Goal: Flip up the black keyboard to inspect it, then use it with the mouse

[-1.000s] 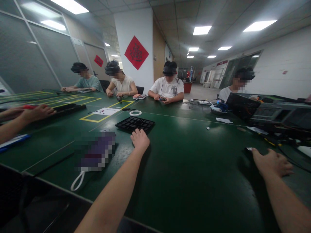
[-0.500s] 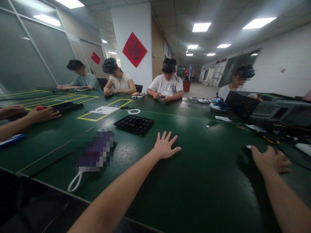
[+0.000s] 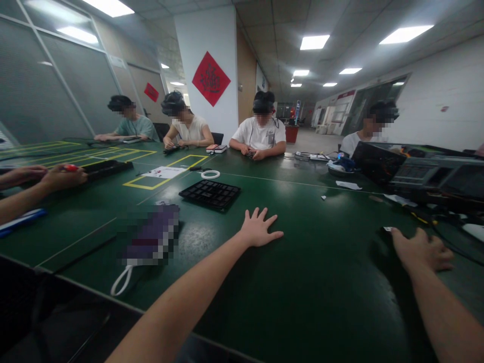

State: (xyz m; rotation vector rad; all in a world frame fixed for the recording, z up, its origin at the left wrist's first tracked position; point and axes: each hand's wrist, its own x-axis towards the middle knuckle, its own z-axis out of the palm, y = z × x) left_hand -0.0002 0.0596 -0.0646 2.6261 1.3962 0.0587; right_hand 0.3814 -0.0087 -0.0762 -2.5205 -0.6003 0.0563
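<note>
My left hand (image 3: 260,229) lies palm down on the green table (image 3: 295,292), its fingers spread and nothing in them. Closest to it, beyond the fingertips, is a black gridded tray (image 3: 209,194). My right hand (image 3: 421,249) is at the right, thumb stretched out and the other fingers apart, slightly bent. By its thumb tip is a small dark piece with a white patch (image 3: 387,229); whether they touch, I cannot tell. To the left of my left forearm lies a purple flat item (image 3: 153,234), blurred by pixels, with a white wrist strap (image 3: 121,282).
A white ring (image 3: 210,174) and a paper sheet (image 3: 164,172) lie behind the tray. At the left edge a co-worker's hands (image 3: 62,176) are by a red object. Computer parts (image 3: 427,174) and cables crowd the right side. Several people in headsets sit across the table.
My hands stay in the same pose. The view has shifted very slightly. At the left, the co-worker's near hand has moved a little left with the red object.
</note>
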